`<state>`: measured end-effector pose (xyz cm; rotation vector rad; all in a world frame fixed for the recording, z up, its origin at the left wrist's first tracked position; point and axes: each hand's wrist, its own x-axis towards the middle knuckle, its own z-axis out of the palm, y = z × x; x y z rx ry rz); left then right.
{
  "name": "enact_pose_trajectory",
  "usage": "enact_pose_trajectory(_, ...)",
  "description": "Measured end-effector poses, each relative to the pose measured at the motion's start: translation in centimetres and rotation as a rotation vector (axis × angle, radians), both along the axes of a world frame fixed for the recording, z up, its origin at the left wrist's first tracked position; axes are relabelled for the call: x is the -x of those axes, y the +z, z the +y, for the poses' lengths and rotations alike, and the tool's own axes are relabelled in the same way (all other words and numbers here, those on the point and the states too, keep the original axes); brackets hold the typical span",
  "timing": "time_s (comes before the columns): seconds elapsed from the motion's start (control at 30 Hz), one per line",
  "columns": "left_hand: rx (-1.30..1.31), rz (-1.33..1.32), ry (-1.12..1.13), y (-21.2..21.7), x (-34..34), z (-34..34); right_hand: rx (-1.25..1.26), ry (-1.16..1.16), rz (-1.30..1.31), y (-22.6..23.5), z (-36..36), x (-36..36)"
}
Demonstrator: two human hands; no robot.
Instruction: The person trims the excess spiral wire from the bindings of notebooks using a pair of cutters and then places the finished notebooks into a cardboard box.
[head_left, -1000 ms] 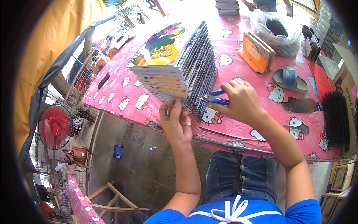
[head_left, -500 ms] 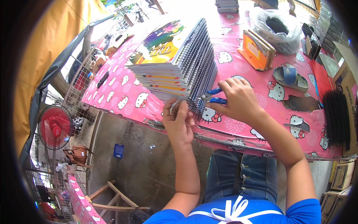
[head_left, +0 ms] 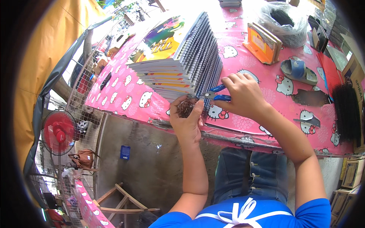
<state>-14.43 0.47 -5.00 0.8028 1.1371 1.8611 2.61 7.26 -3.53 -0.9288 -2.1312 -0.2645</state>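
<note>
A tall stack of spiral notebooks stands on the table, its dark wire coils facing right and toward me. My right hand is closed round the blue handles of small pliers. Their metal jaws meet the coil ends at the stack's near lower corner. Just left of the jaws, my left hand is curled at that corner, thumb up beside the jaws. Dark, thin wire-like bits show within its fingers; whether they are loose pieces or coil ends is hard to make out.
Pink patterned cloth covers the table. At the right lie a blue-grey slipper, an orange holder, a bag of black coils and a bundle of black coils. A red fan stands at the left.
The pliers' jaws have shifted slightly left, closer to my left thumb. My left thumb has moved right, up against the coil ends. The whole view has tilted a little.
</note>
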Motion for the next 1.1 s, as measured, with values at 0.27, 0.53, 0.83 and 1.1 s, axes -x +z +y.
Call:
enact_pose_trajectory(0.27, 0.046, -0.142, -0.01, -0.4, 1.3, 0.0, 0.343, -0.072, -0.09, -0.5, -0.9, -0.8)
enact_pose_trajectory(0.53, 0.077, 0.141, 0.059, -0.5, 0.1, 0.1, 0.312, -0.021, -0.1, -0.8, -0.3, 0.0)
enact_pose_trajectory(0.83, 0.102, -0.118, 0.022, -1.4, 0.7, 0.0, 0.066, -0.026, -0.005, -2.4, 0.1, -1.0)
enact_pose_trajectory(1.1, 0.132, 0.021, 0.053, -1.4, 0.9, 0.4, 0.551, -0.031, -0.188, -0.1, -0.4, 0.1)
